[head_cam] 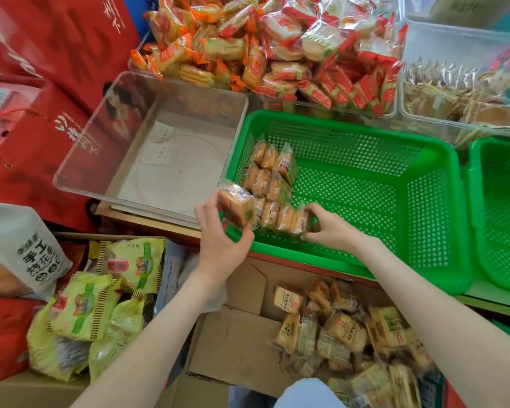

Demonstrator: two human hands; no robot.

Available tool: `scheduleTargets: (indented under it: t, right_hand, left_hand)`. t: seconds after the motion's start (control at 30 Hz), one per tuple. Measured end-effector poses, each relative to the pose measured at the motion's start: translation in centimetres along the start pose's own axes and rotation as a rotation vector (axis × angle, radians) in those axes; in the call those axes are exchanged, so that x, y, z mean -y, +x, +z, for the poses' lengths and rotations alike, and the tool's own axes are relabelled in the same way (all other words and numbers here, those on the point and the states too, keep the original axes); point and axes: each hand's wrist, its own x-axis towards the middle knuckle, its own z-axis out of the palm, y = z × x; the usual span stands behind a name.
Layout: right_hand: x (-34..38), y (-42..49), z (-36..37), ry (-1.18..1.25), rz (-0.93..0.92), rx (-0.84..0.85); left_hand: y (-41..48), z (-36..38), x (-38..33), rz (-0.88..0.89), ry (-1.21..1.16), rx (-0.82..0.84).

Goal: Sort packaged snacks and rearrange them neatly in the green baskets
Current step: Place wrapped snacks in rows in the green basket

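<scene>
Left hand [222, 244]: grasps one snack pack [236, 208] between thumb and fingers, held just over the green basket [351, 120] at its 8 o'clock corner.
Right hand [329, 229]: inside the basket, thumb and curled fingers pinch the right end of the near row of packs [283, 219], apparently steadying it.
Step in hand: probably adding a pack to the near row while the other hand keeps that row upright.
Next move: likely calls for lowering the pack on edge into the gap at the row's 9 o'clock end, label facing the same way as its neighbours.
Snack pack: golden, block-shaped cake in clear crinkly film with a small printed label.
Basket: green perforated plastic; packs stand on edge in short rows along its 9 o'clock wall.
Supply: a cardboard box [242, 343] at 6 o'clock holds loose packs [345, 334] of the same kind.
Further out: a second green basket [483, 231] at 3 o'clock; a clear bin [80, 142] at 10 o'clock.
</scene>
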Motion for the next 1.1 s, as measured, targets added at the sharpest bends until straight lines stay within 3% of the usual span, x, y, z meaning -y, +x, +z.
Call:
scheduleTargets:
  t: [0.23, 0.43, 0.57, 0.7, 0.73, 0.83, 0.9, 1.0, 1.1]
  right_hand:
    - [-0.8, 0.4, -1.2, -0.033, -0.015, 0.042]
    - [1.0, 2.3, -2.9, 0.151, -0.07, -0.215]
    - [3.2, 3.7, -2.5, 0.024, -0.064, -0.044]
    - [4.4, 2.3, -3.5, 0.058, -0.101, -0.175]
    - [4.8, 1.6, -3.7, 0.136, -0.155, -0.167]
    - [6.5, -0.6, -4.1, 0.429, -0.249, 0.12]
    - [6.6, -1.0, -4.2, 0.526, -0.256, 0.189]
    - [5.9, -0.6, -4.8, 0.576, -0.265, 0.066]
    - [4.5, 0.7, -5.4, 0.577, -0.22, -0.202]
  left_hand:
    - [0.5, -0.1, -0.2, 0.051, 0.049, 0.081]
    - [1.2, -0.4, -0.4, 0.036, 0.031, 0.058]
    - [2.0, -0.4, -0.5, 0.044, 0.04, 0.104]
    - [2.8, 0.5, -1.2, 0.07, 0.047, 0.195]
    - [3.1, 0.9, -1.4, 0.073, 0.042, 0.225]
    - [3.9, 2.2, -2.5, 0.085, 0.021, 0.345]
    - [4.6, 2.9, -3.2, 0.1, 0.024, 0.405]
    - [5.8, 3.0, -3.6, 0.168, 0.1, 0.515]
    - [7.4, 2.3, -2.5, 0.424, 0.615, 0.379]
